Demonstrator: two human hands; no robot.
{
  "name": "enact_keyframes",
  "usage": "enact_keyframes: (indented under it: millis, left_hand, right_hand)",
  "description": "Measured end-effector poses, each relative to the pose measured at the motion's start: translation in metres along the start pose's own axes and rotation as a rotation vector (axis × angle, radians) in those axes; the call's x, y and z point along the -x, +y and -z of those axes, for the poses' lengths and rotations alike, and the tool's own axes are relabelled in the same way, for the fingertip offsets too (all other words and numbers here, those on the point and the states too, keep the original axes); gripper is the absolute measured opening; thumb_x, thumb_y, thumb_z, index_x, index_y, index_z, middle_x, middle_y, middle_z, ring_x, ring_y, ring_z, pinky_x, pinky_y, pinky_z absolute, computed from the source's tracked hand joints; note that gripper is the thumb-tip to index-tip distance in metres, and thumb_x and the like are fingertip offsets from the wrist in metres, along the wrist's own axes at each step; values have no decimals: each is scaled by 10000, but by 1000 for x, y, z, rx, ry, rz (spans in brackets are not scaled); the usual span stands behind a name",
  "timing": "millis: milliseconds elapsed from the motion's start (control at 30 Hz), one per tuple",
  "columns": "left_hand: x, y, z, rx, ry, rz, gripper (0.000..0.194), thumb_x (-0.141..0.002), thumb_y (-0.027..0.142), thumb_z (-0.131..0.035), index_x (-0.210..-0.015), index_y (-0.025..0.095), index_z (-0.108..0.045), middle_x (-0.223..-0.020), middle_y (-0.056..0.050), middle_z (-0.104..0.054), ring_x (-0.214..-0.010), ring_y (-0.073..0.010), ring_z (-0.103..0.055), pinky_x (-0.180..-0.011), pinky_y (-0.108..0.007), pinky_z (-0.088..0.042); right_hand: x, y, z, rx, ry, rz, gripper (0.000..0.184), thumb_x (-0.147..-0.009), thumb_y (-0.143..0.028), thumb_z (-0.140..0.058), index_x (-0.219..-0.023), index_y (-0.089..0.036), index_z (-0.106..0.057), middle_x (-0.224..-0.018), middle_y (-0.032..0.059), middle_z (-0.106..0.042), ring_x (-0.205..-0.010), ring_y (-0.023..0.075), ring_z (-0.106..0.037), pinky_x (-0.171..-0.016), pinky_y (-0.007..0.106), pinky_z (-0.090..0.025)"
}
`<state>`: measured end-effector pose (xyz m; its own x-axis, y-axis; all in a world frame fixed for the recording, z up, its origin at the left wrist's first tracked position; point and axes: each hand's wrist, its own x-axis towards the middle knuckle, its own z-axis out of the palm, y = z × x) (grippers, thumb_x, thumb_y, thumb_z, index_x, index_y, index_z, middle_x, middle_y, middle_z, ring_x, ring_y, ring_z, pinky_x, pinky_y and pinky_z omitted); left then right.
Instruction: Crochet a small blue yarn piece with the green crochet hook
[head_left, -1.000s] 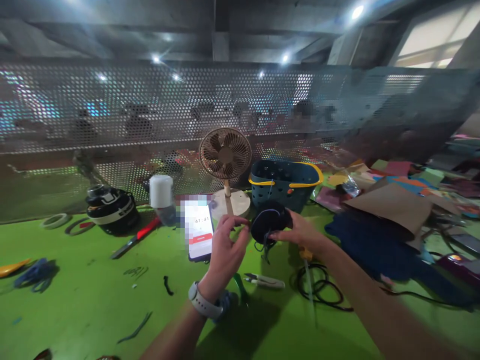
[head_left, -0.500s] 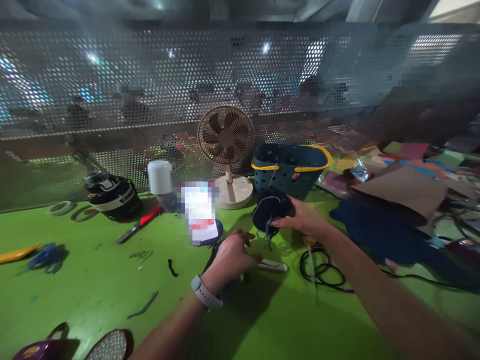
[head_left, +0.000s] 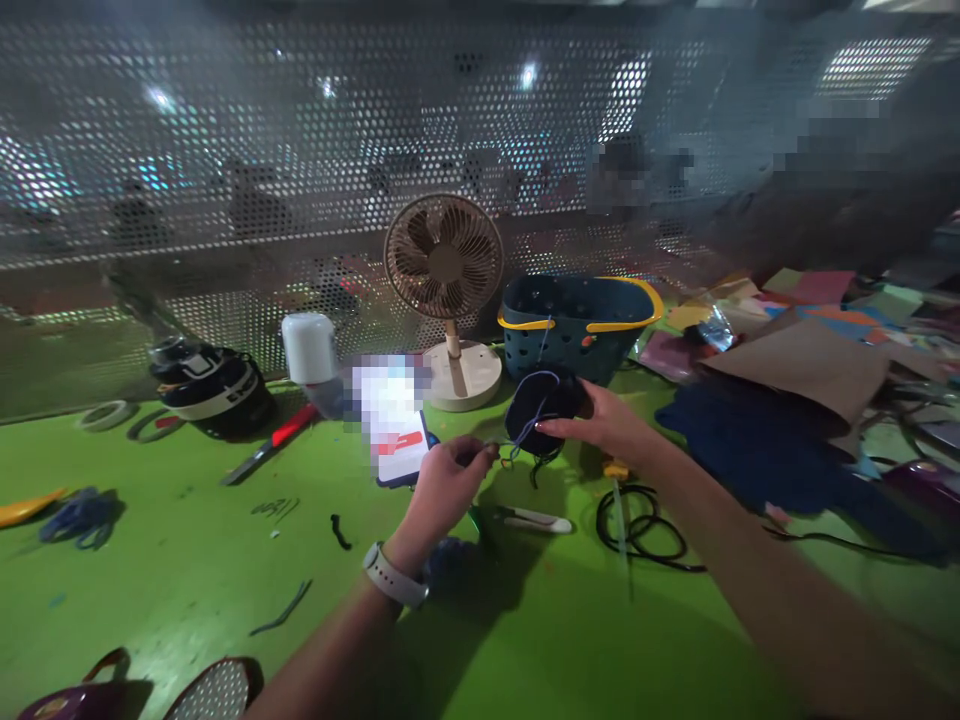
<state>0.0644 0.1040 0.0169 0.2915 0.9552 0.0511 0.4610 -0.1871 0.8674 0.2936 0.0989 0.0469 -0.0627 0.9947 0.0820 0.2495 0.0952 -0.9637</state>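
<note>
My right hand [head_left: 611, 425] grips a dark rounded pouch-like piece [head_left: 536, 405] by its right side, thumb near the front face. A thin purple-blue cord [head_left: 538, 385] loops over that face, and loose ends hang below it. Just left of it, my left hand [head_left: 450, 480] pinches the end of the cord between thumb and fingertips; the exact contact is small and dim. A white watch circles the left wrist. Below the hands lies a white-handled cutter [head_left: 536, 520]. Beyond the left hand stands a lit phone [head_left: 397, 430], its screen partly blurred.
A beige fan [head_left: 446, 265] and a dark basket [head_left: 581, 320] with yellow handles stand along the mesh panel. Black cable coils [head_left: 637, 530] lie right of the cutter. Paper and dark blue cloth [head_left: 772, 460] crowd the right. A red-handled knife [head_left: 270, 445] rests at left.
My left hand has risen towards the dark piece, and its fingers have closed on the cord, drawing it leftward. My right hand still holds the piece; the view has shifted slightly.
</note>
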Motion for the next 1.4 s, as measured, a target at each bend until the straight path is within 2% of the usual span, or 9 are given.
enact_keyframes:
  millis: [133,267,567,767,933,1067,1133,1233,1400]
  left_hand:
    - [-2,-1,-4,24,8,-11,295,-839,393,-569,-745,140,-688,-629,-37,-666,-570,-163,-574,-528,-275,-405]
    - [0,0,-5,80,43,-52,228,-808,222,-575,-996,130,-666,-903,-92,-724,-812,-198,-656,-721,-323,-514]
    - [16,23,-21,216,-31,-247,918,-695,303,-776,-1479,168,-317,-1496,-170,-426,-1369,-306,-411,-1132,-484,-340]
    - [5,13,-21,581,-29,16,779,-664,238,-774,-1363,134,-448,-1165,-124,-684,-1040,-249,-653,-919,-381,-510]
    - [9,9,-16,674,53,82,679,-604,203,-756,-1257,160,-574,-1093,-87,-717,-989,-236,-658,-871,-342,-514]
    - [10,3,-19,784,-150,20,716,-604,189,-751,-1292,155,-556,-1090,-101,-712,-981,-246,-659,-884,-360,-521]
    - [9,0,-21,726,-156,-38,795,-641,199,-732,-1387,168,-463,-1214,-125,-664,-1057,-260,-636,-923,-380,-513]
    - [7,-5,-21,458,28,-240,812,-732,139,-605,-1489,221,-323,-1402,-119,-536,-1238,-261,-532,-1046,-409,-435]
    - [10,-4,-19,13,177,-416,802,-658,-32,-456,-1428,194,-457,-1287,-139,-571,-1179,-273,-564,-1042,-448,-440]
  right_hand:
    - [0,1,0,38,21,8,546,-660,-414,-817,-1135,-220,-632,-1139,64,-735,-1046,276,-688,-930,470,-554]
    - [1,-3,-1,97,69,32,510,-681,-453,-802,-1109,-221,-650,-1121,69,-739,-1019,274,-692,-907,451,-557]
    - [12,-6,-26,504,277,-63,562,-739,-704,-622,-985,-199,-637,-869,102,-735,-815,293,-690,-704,389,-530]
    - [20,-23,-24,194,29,26,578,-897,-690,-363,-825,-194,-650,-798,61,-695,-797,238,-681,-758,359,-524]
    - [18,-23,-21,2,8,34,393,-827,-576,-602,-919,-198,-653,-858,39,-689,-777,191,-665,-767,340,-525]
    - [16,-18,-24,1,102,80,312,-725,-478,-738,-832,-206,-628,-780,5,-653,-722,165,-617,-698,306,-510]
    - [16,-18,-25,-30,114,72,327,-705,-464,-752,-856,-202,-629,-803,11,-655,-738,167,-619,-720,319,-516]
    - [16,-18,-23,-131,44,12,364,-728,-482,-724,-943,-201,-637,-916,42,-687,-857,206,-649,-801,366,-533]
    - [17,-11,-20,-253,-129,-107,484,-764,-469,-714,-1188,-253,-622,-1179,49,-689,-1107,262,-625,-959,418,-489]
